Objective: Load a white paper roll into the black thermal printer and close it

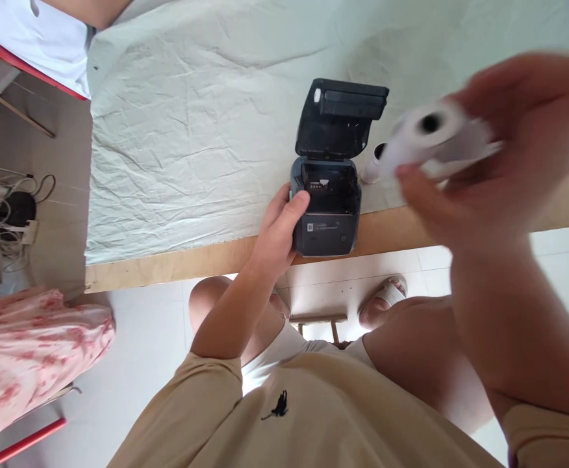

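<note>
White paper roll, at two o'clock of the printer — clasped in the right hand; likely light, crushable, best held by its ends. Left hand — clamped on printer's nine-o'clock side.

Right hand raised, left hand gripping lower down
Left forearm slants inward, left thumb extended; right forearm slants inward too, blurred right thumb and fingers curled

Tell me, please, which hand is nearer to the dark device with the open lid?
The left. The left hand grips the dark device by its left side; the right hand is apart from it, off to the right, holding a white roll.
</note>
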`<state>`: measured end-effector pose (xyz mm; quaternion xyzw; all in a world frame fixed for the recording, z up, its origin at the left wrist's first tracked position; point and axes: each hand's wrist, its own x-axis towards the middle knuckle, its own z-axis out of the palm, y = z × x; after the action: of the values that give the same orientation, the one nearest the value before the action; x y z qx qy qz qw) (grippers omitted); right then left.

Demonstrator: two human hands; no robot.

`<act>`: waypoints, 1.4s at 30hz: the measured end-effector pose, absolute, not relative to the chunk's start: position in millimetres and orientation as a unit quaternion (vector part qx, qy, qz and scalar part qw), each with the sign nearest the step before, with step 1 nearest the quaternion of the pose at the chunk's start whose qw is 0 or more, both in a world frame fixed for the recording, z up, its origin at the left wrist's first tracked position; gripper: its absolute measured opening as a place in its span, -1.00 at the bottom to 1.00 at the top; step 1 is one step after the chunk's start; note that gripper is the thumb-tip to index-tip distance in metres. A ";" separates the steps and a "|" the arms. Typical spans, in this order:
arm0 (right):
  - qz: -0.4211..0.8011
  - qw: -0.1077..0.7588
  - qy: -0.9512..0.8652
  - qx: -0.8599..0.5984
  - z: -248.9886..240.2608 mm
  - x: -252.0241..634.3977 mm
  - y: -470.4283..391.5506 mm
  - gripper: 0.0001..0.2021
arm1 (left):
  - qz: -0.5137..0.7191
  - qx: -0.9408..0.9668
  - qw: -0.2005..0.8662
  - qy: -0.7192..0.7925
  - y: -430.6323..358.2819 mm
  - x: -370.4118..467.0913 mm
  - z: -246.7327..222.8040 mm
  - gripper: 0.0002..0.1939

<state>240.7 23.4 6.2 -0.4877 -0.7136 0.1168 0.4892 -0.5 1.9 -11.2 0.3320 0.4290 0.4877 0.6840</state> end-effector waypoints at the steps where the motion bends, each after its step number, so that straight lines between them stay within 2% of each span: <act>1: 0.102 0.477 -0.736 -0.469 8.6 227.8 18.9 -0.54 | 0.486 0.341 0.679 0.432 1.8 -0.8 -9.7 -0.43; 3: 0.052 0.456 -0.772 -0.440 9.0 205.9 14.6 -0.66 | 0.483 0.353 0.671 0.437 1.6 -1.3 -7.6 -0.40; 7: 0.007 0.447 -0.794 -0.412 3.2 188.8 19.4 -0.74 | 0.477 0.366 0.678 0.423 0.5 -2.7 -6.5 -0.40; 11: 0.003 0.438 -0.803 -0.404 4.2 192.1 20.9 -0.76 | 0.480 0.363 0.692 0.399 -1.5 -4.0 -7.7 -0.42; 15: 0.059 0.413 -0.826 -0.379 6.8 192.6 13.0 -0.86 | 0.501 0.375 0.678 0.384 -1.0 -4.6 -11.1 -0.29; 17: 0.085 0.428 -0.828 -0.354 6.5 193.0 11.6 -0.90 | 0.488 0.392 0.670 0.398 0.8 -5.4 -14.0 -0.19; 20: 0.060 0.513 -0.782 -0.349 5.6 198.0 16.4 -0.94 | 0.464 0.409 0.663 0.422 4.3 -7.2 -18.3 -0.02; 21: 0.043 0.533 -0.764 -0.362 5.3 200.6 18.9 -0.93 | 0.457 0.415 0.662 0.426 5.2 -7.9 -19.2 0.01; 23: 0.028 0.531 -0.747 -0.398 5.2 205.3 22.9 -0.70 | 0.447 0.425 0.660 0.429 5.8 -8.9 -19.9 0.06; 25: 0.064 0.509 -0.745 -0.425 6.5 207.7 23.0 -0.51 | 0.450 0.424 0.655 0.435 4.7 -9.5 -18.9 0.04; 26: 0.085 0.512 -0.737 -0.433 7.9 207.7 21.3 -0.50 | 0.454 0.419 0.651 0.441 3.6 -9.6 -18.1 0.02; 27: 0.098 0.529 -0.721 -0.437 10.0 206.9 18.7 -0.56 | 0.458 0.412 0.648 0.449 2.4 -9.7 -17.3 -0.02; 30: 0.122 0.569 -0.678 -0.450 17.6 202.2 9.2 -0.91 | 0.460 0.395 0.647 0.462 -0.4 -9.7 -16.3 -0.04; 34: 0.229 0.481 -0.699 -0.477 20.2 198.1 4.3 -0.62 | 0.472 0.393 0.657 0.438 -0.7 -9.9 -17.8 0.02; 37: 0.322 0.404 -0.692 -0.505 14.5 197.5 6.3 -0.50 | 0.487 0.390 0.655 0.425 -0.4 -9.4 -17.0 -0.11; 42: 0.383 0.378 -0.659 -0.525 5.3 197.8 9.2 -0.38 | 0.480 0.378 0.661 0.434 -1.3 -7.4 -11.7 -0.32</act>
<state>197.8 9.2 5.3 -0.5253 -0.6591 0.3832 0.3779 -7.4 -1.3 -11.7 0.3781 0.4345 0.4805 0.6614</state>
